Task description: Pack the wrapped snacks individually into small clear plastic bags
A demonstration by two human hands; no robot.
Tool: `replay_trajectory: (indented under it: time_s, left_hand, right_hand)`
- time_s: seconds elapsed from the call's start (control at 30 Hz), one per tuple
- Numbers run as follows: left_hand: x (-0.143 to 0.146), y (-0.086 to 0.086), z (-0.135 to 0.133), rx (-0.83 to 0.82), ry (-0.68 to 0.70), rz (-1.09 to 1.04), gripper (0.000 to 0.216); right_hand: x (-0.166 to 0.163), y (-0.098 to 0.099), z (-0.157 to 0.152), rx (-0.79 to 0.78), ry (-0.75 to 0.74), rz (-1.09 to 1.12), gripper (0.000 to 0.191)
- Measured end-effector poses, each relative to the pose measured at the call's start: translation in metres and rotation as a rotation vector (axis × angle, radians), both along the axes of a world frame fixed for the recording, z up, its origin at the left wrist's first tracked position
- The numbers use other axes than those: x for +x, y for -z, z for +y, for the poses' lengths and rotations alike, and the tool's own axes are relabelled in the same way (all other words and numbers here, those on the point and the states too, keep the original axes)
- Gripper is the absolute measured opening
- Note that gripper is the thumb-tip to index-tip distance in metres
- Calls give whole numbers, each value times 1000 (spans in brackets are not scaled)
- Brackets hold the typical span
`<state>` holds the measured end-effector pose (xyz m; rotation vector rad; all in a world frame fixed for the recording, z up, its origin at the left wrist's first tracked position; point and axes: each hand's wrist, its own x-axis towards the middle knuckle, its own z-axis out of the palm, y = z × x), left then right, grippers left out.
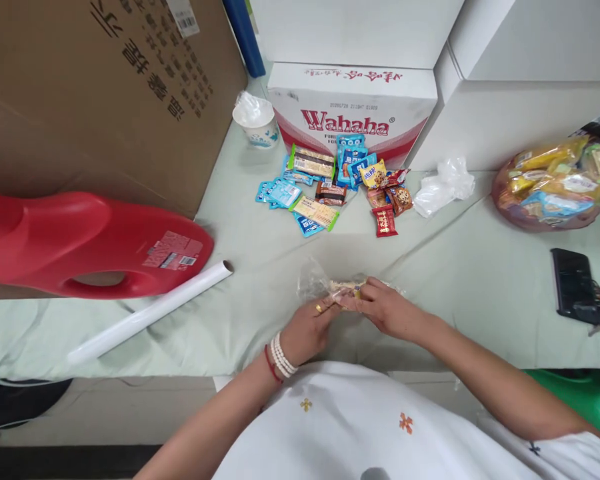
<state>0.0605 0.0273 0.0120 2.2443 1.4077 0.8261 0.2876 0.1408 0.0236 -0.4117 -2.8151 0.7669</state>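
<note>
Both my hands meet at the front middle of the table, around a clear plastic bag (313,280) with a small tan and yellow snack packet (347,287) in or under it. My left hand (313,327), wearing a ring and beaded bracelets, is closed on the bag's left side. Fingers of my right hand (387,310) are curled over the packet from the right. The fingertips partly hide the packet. Beyond the hands lies a loose pile of wrapped snacks: blue sachets (283,193), green-ended cracker packs (314,212) and small red packets (385,221).
A Wahaha carton (353,100) stands behind the snacks, with a paper cup (257,123) at its left. Crumpled clear plastic (445,187) lies right. Farther right are a snack-filled bowl (520,217) and a phone (573,280) with keys. Leftward are a red jug (95,240) and white roll (150,313).
</note>
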Motion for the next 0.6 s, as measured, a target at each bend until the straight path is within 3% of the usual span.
replay_trajectory:
  time_s: [0.1,0.2,0.27,0.3,0.4,0.47,0.53,0.6]
  left_hand:
    - [-21,-9,-12,-84,-149,-276,45]
    - [-37,-19,-4,-165,-632,-594,23]
    - [-41,-26,15,-220,-901,-716,32]
    - [-40,-28,28,-256,-952,-732,40]
    - [-36,-36,61,-368,-862,-638,51]
    - [-33,-40,70,-486,-648,-451,46]
    - [-34,-43,63,-622,-413,-256,35]
    - [-34,-46,46,-758,-314,-217,25]
  right_hand:
    - [-1,6,-8,39,27,-16,54]
    - [-4,4,-10,71,29,-49,50]
    - [-6,1,-11,88,12,-67,49]
    - [-8,-1,-12,93,5,-76,49]
    - [-10,-7,-12,82,-10,-103,49]
    - [-9,-8,-9,41,-8,-100,46]
    - [-6,-7,-6,-38,12,-70,43]
    - [-2,-4,-2,-127,38,-27,42]
